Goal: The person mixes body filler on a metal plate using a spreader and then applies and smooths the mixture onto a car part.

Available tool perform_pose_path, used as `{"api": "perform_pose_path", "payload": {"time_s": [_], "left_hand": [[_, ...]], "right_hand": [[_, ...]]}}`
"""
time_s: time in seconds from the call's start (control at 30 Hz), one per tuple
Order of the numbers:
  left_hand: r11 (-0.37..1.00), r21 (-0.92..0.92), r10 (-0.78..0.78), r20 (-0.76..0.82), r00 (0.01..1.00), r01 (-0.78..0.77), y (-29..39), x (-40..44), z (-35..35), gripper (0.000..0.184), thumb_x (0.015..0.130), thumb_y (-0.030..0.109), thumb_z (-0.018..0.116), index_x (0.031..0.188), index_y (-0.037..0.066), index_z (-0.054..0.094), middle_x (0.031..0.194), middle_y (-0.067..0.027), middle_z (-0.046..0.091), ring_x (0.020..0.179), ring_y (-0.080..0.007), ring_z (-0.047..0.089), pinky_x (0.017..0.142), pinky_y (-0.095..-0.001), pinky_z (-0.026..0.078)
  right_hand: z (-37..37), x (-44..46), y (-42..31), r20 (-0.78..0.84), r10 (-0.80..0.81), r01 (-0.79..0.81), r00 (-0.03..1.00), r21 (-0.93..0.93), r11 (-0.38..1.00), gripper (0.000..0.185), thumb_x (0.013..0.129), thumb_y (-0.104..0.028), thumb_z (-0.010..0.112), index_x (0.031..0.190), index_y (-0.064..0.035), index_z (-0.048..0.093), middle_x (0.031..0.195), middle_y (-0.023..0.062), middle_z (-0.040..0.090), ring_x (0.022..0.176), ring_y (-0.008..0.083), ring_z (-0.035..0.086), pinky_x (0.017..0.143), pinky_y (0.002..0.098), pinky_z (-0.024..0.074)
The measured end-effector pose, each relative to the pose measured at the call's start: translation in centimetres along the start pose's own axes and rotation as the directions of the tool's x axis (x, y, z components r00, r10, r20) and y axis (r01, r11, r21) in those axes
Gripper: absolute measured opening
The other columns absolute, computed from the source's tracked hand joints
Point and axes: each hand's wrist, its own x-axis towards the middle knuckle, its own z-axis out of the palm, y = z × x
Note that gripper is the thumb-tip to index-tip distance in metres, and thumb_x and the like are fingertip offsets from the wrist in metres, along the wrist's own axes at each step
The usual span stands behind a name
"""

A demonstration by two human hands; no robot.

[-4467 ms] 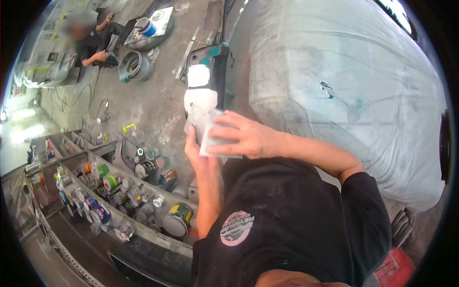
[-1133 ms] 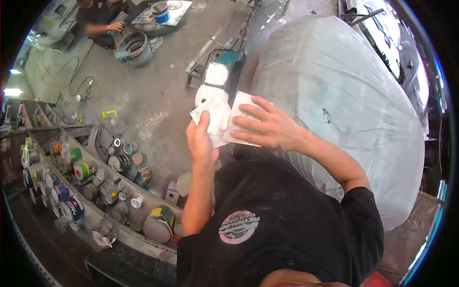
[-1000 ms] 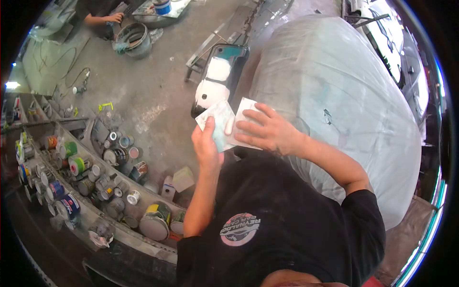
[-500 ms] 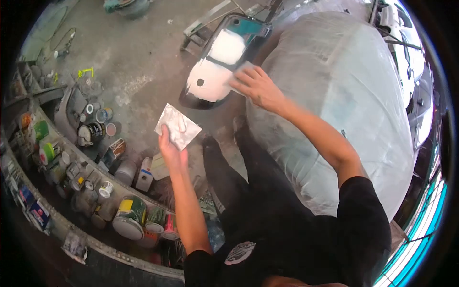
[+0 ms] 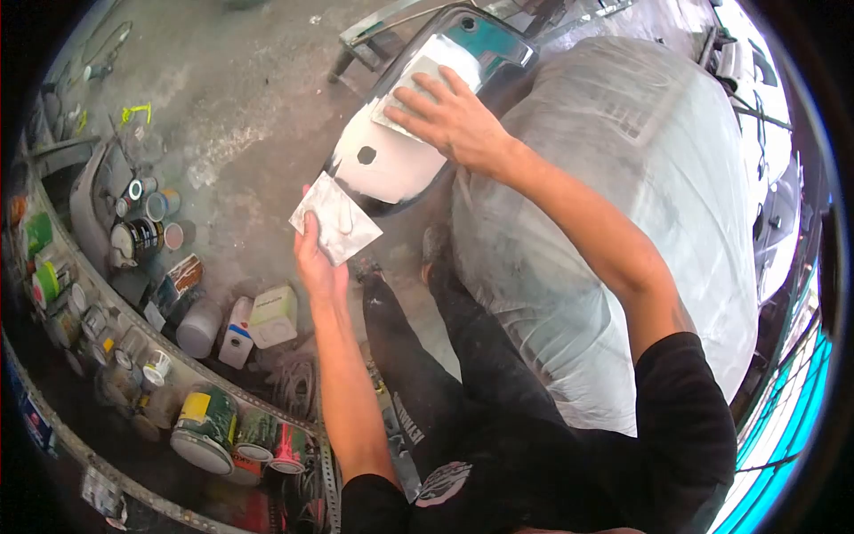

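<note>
My left hand grips a square pale plate that carries a smear of whitish paste. My right hand is spread over a flat, pale spreader, pressed against a car body panel. That panel is dark at its edges and teal at the far end, with broad white filler patches and a round dark hole. The thumb of my right hand is hidden. The near edge of the panel lies just beyond the plate.
A car-sized shape under clear plastic sheeting stands at the right. A metal stand is beside the panel's far end. At the left, a curved shelf rail borders several paint cans. A white box sits nearby.
My right hand has moved from beside the panel onto its white area, bringing the spreader along. My left hand still holds the plate. The view has shifted slightly.
</note>
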Motion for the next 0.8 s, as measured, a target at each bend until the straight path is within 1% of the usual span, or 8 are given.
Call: {"api": "perform_pose_path", "payload": {"time_s": [0.1,0.17,0.3,0.4,0.47,0.5,0.67,0.8], "left_hand": [[1.0,-0.001,0.003,0.0,1.0,-0.003,-0.2,0.0,-0.3,0.062,0.114,0.023,0.053,0.167,-0.002,0.033,0.162,-0.018,0.05,0.147,-0.0294,0.052,0.123,-0.0445,0.041],[1.0,-0.006,0.002,-0.005,1.0,-0.002,-0.1,0.0,-0.3,0.062,0.114,0.023,0.053,0.167,-0.001,0.033,0.162,-0.0179,0.05,0.147,-0.0291,0.052,0.123,-0.0445,0.041],[1.0,0.015,-0.004,-0.011,1.0,0.004,-0.3,0.1,-0.6,0.061,0.114,0.023,0.052,0.167,-0.001,0.034,0.162,-0.0173,0.051,0.147,-0.0288,0.053,0.123,-0.0442,0.041],[1.0,0.02,-0.004,-0.011,1.0,0.004,-0.4,0.1,-0.6,0.06,0.114,0.023,0.051,0.167,-0.001,0.035,0.162,-0.0171,0.051,0.147,-0.0287,0.053,0.123,-0.0438,0.042],[1.0,0.03,-0.001,-0.012,1.0,0.001,-0.3,0.2,-0.5,0.06,0.114,0.023,0.051,0.167,-0.001,0.035,0.161,-0.0171,0.051,0.146,-0.0286,0.053,0.122,-0.0435,0.042],[0.999,0.047,0.004,-0.016,1.0,-0.004,-0.4,0.1,-0.5,0.06,0.114,0.023,0.051,0.167,-0.001,0.035,0.161,-0.017,0.051,0.146,-0.0284,0.053,0.122,-0.0432,0.042],[0.997,0.072,0.016,-0.02,1.0,-0.015,-0.4,0.1,-0.2,0.06,0.114,0.023,0.05,0.167,-0.001,0.034,0.161,-0.017,0.052,0.146,-0.0279,0.054,0.121,-0.0428,0.043],[0.996,0.09,0.004,-0.021,1.0,-0.002,-0.4,0.3,-0.4,0.061,0.114,0.023,0.051,0.168,-0.001,0.033,0.162,-0.0172,0.051,0.146,-0.0279,0.054,0.121,-0.0429,0.043]], "right_hand": [[0.7,0.3,0.0,-0.025,0.016,-0.015,1.0,0.031,0.999,0.075,0.081,-0.009,0.072,0.154,-0.0172,0.055,0.152,0.0082,0.056,0.141,0.035,0.051,0.12,0.0585,0.0374],[0.8,0.4,0.2,-0.002,-0.009,0.009,1.0,-0.054,0.999,0.054,0.095,-0.022,0.068,0.148,-0.0179,0.061,0.148,0.0071,0.059,0.139,0.034,0.053,0.116,0.0602,0.039],[0.9,0.4,0.3,0.001,-0.016,0.016,1.0,-0.008,1.0,0.053,0.096,-0.022,0.067,0.148,-0.0179,0.06,0.149,0.0072,0.059,0.138,0.0343,0.053,0.116,0.0603,0.0394],[1.5,0.1,0.6,-0.017,-0.014,0.014,1.0,0.025,1.0,0.055,0.094,-0.021,0.069,0.149,-0.017,0.06,0.149,0.0079,0.058,0.137,0.035,0.053,0.116,0.06,0.0393],[2.0,-0.3,0.5,-0.052,-0.014,0.016,0.999,0.031,0.999,0.063,0.089,-0.02,0.073,0.15,-0.016,0.058,0.151,0.0082,0.056,0.138,0.0361,0.052,0.116,0.0601,0.0391],[2.2,-0.7,0.4,-0.056,-0.013,0.014,0.998,0.031,0.999,0.063,0.089,-0.02,0.073,0.15,-0.016,0.058,0.151,0.0082,0.056,0.138,0.0361,0.052,0.116,0.0601,0.0391],[2.5,-4.9,-0.4,0.011,0.029,-0.03,1.0,0.094,0.995,0.072,0.085,-0.018,0.073,0.155,-0.0167,0.053,0.154,0.0084,0.052,0.142,0.037,0.049,0.119,0.0608,0.0374],[4.0,-8.1,-1.2,-0.007,0.052,-0.051,0.999,0.09,0.995,0.076,0.083,-0.015,0.075,0.155,-0.0169,0.053,0.154,0.0083,0.052,0.143,0.0366,0.048,0.121,0.0607,0.0365]]}}
